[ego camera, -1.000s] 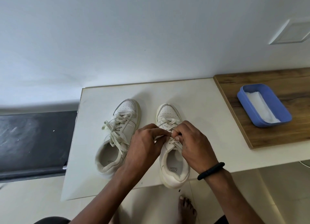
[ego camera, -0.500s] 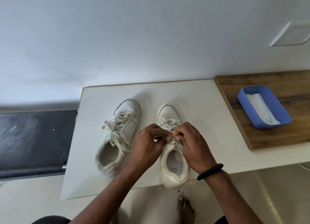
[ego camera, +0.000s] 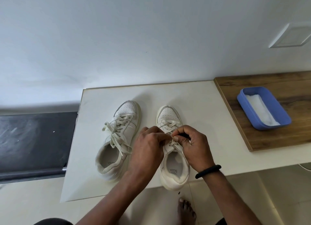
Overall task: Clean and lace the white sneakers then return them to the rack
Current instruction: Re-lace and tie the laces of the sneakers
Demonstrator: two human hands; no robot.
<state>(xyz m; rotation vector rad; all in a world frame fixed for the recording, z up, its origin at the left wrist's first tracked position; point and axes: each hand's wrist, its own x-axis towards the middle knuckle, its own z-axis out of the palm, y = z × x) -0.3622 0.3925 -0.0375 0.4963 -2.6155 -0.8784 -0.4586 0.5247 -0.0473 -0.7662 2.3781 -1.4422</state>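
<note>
Two white sneakers stand toes-away on a white table (ego camera: 193,98). The left sneaker (ego camera: 125,123) has its lace tied in a loose bow. The right sneaker (ego camera: 170,117) sits with its heel over the table's front edge. My left hand (ego camera: 148,147) and my right hand (ego camera: 193,145) meet over its upper eyelets, each pinching a piece of its lace (ego camera: 171,141) between thumb and fingers. The lace ends themselves are mostly hidden by my fingers. A black band circles my right wrist.
A blue plastic tub (ego camera: 279,117) with white cloth or paper inside rests on a wooden board (ego camera: 252,132) at the right. A dark bench surface (ego camera: 33,140) lies left of the table. A bare foot (ego camera: 186,209) stands on the tiled floor below.
My hands stay over the right sneaker's lace; the fingers have shifted slightly and the right thumb now shows pinching the lace. The sneakers have not moved.
</note>
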